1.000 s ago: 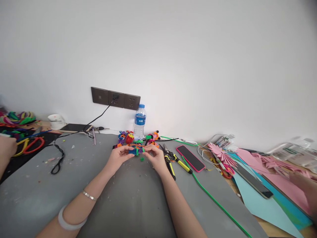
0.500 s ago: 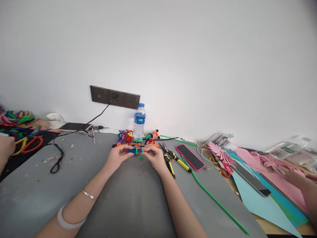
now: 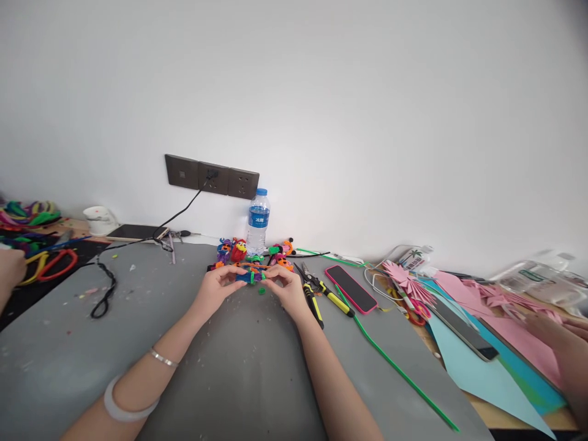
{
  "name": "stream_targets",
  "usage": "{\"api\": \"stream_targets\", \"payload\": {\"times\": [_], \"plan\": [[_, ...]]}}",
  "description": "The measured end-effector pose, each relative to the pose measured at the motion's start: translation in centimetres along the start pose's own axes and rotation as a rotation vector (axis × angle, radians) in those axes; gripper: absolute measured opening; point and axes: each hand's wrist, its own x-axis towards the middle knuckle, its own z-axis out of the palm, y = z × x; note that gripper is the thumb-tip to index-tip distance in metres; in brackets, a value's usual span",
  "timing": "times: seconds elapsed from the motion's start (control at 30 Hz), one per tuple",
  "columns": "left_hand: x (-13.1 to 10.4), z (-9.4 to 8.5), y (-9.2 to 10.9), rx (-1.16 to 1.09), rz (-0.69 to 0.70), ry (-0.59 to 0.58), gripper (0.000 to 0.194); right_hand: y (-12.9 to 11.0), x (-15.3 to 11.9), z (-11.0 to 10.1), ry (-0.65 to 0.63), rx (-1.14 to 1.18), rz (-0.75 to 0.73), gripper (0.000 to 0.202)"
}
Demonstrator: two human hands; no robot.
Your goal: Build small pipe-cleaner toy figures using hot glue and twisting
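Observation:
Between my two hands is a small blue, purple and green fuzzy piece [image 3: 250,277]. My left hand [image 3: 217,289] pinches its left end between thumb and fingers. The right end is in the fingertips of my right hand [image 3: 286,290]. An orange strip runs along its top from one hand to the other. Just behind stand colourful pipe-cleaner figures, one of them red with a yellow face [image 3: 239,250]. A small green bit [image 3: 261,291] lies on the grey mat [image 3: 229,380] below the piece.
A water bottle [image 3: 258,223] stands behind the figures. Yellow-handled pliers [image 3: 313,303], a pink-cased phone [image 3: 351,289] and a long green pipe cleaner [image 3: 395,367] lie to the right. Other people's hands show at both edges, near scissors [image 3: 59,266] and pink paper [image 3: 528,343].
The whole view has shifted slightly. My hands keep hold of the fuzzy piece in nearly the same pose.

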Motion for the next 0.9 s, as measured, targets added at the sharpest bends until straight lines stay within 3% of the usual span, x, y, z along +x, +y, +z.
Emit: {"api": "stream_targets", "payload": {"times": [0.9], "plan": [[0.18,-0.16,-0.77,0.120,0.010,0.003,0.025,0.43,0.01,-0.12,-0.016,0.024,0.101,0.021]]}}
